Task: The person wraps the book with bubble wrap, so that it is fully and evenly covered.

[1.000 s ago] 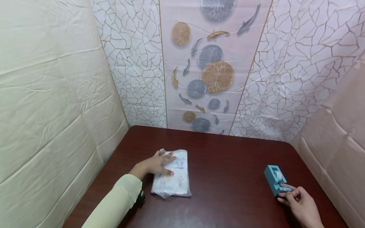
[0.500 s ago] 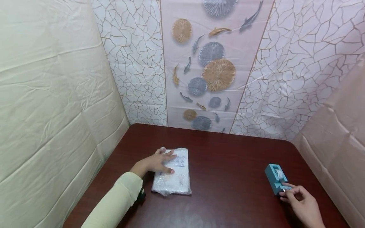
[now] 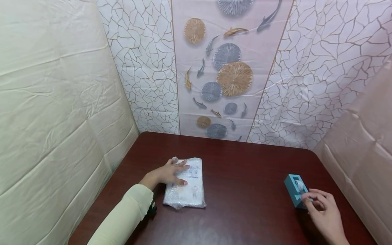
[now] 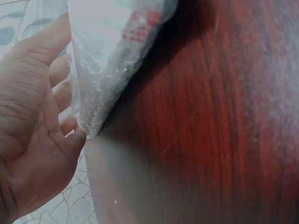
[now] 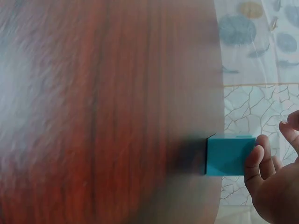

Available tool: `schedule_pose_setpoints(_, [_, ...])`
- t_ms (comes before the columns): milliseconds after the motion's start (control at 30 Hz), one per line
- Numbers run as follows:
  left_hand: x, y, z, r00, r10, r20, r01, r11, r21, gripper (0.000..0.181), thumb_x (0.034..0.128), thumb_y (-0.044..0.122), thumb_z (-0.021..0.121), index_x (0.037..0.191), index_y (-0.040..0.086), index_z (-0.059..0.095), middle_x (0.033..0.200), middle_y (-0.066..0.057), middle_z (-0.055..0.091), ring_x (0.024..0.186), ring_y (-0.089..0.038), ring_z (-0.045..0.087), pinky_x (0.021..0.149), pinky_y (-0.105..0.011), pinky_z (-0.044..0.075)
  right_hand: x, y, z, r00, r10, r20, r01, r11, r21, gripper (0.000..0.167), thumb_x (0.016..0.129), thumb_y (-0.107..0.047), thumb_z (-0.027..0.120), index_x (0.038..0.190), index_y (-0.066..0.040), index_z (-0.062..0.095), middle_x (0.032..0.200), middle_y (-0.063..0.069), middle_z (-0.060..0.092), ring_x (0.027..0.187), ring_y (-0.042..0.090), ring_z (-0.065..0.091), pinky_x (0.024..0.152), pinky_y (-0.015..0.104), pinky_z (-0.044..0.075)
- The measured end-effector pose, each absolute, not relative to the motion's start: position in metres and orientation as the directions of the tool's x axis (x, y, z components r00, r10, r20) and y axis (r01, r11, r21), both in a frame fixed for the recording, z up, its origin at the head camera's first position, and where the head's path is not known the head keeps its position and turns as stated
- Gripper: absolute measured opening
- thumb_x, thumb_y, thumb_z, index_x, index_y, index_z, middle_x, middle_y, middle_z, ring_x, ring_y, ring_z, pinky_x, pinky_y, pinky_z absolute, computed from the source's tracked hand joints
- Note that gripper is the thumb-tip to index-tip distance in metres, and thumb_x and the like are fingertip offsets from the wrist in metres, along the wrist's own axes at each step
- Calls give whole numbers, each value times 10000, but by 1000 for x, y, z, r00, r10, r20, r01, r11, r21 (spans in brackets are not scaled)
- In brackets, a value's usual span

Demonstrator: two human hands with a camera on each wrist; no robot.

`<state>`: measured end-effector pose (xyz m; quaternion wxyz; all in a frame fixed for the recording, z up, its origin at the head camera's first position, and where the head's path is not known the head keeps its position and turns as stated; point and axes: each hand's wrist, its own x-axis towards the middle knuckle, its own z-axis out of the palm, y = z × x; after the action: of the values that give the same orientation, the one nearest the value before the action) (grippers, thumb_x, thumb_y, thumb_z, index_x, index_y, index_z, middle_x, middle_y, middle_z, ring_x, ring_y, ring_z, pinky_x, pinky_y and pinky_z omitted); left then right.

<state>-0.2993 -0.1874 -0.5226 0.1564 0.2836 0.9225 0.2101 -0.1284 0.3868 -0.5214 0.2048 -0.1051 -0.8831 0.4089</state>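
Note:
A flat white package [image 3: 185, 196] in clear bubble wrap lies on the table, left of centre. My left hand [image 3: 166, 174] rests on its upper left part with fingers spread. The left wrist view shows the wrapped edge of this package [image 4: 100, 56] beside the palm. On the right stands a blue tape dispenser [image 3: 290, 190] holding a roll of clear tape [image 3: 299, 185]. Thumb and index finger of my right hand [image 3: 327, 212] pinch the tape's end above the dispenser's front. Its other fingers are curled against the dispenser [image 5: 226, 156] in the right wrist view.
The dark red wooden table [image 3: 239, 190] has rounded far corners. Quilted cream cloth [image 3: 67, 119] hangs along the left, and a similar pinkish cloth [image 3: 364, 146] along the right. A patterned sheet with fish [image 3: 214, 68] covers the back.
My right hand has moved from the dispenser's front end slightly up and back toward the roll, its thumb and finger pinching the tape. The left hand stays on the package.

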Motion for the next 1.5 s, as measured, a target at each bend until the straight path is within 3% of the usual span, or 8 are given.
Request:
schedule_pose_setpoints(133, [-299, -187, -523, -792, 586, -173, 450, 751, 483, 905, 975, 611, 778, 1729, 285, 399, 1868, -5, 197, 1725, -476, 9, 1297, -795, 220, -128, 380, -515, -894, 368, 257, 29, 618, -785, 348, 1104, -292, 703, 1193, 34, 784, 1235, -301, 419, 833, -141, 601, 625, 182, 575])
schedule_pose_setpoints(433, [-299, -187, -523, -798, 576, -179, 442, 760, 476, 900, 976, 632, 766, 1729, 312, 393, 1868, 27, 195, 1729, -460, 9, 1299, -788, 230, -127, 368, -503, -917, 321, 239, -29, 543, -839, 313, 1143, -139, 559, 1325, 3, 770, 1303, -277, 565, 858, -4, 647, 678, 179, 550])
schedule_pose_setpoints(667, [-298, -187, -524, -794, 582, -178, 444, 754, 483, 905, 973, 631, 772, 1729, 304, 396, 1868, 14, 193, 1728, -465, 2, 1295, -799, 220, -128, 364, -502, -930, 298, 216, -82, 403, -911, 328, 1127, -186, 656, 1342, 40, 758, 1240, -265, 662, 916, -48, 716, 697, 169, 596])
schedule_pose_setpoints(800, [-299, -187, -524, -794, 584, -169, 450, 751, 483, 905, 973, 636, 768, 1728, 302, 398, 1867, 12, 195, 1727, -466, 4, 1294, -801, 221, -129, 360, -501, -926, 310, 214, -64, 431, -900, 336, 1113, -210, 683, 1336, 25, 771, 1170, -322, 658, 906, -97, 724, 697, 166, 603])
schedule_pose_setpoints(1067, [-300, -188, -524, -795, 582, -173, 450, 756, 477, 900, 978, 643, 756, 1730, 311, 391, 1869, 18, 190, 1728, -465, -4, 1297, -797, 220, -134, 349, -503, -898, 325, 297, -127, 455, -882, 217, 1046, -66, 760, 1200, 80, 803, 1076, -330, 683, 859, -136, 710, 664, 136, 565])
schedule_pose_setpoints(1500, [-299, -189, -521, -786, 594, -171, 455, 743, 491, 899, 987, 638, 741, 1732, 271, 395, 1870, -21, 189, 1724, -480, -1, 1292, -808, 208, -144, 334, -495, -931, 233, 282, -124, 524, -843, 265, 1071, -194, 756, 1216, 19, 818, 1034, -343, 694, 835, -62, 739, 649, 172, 581])
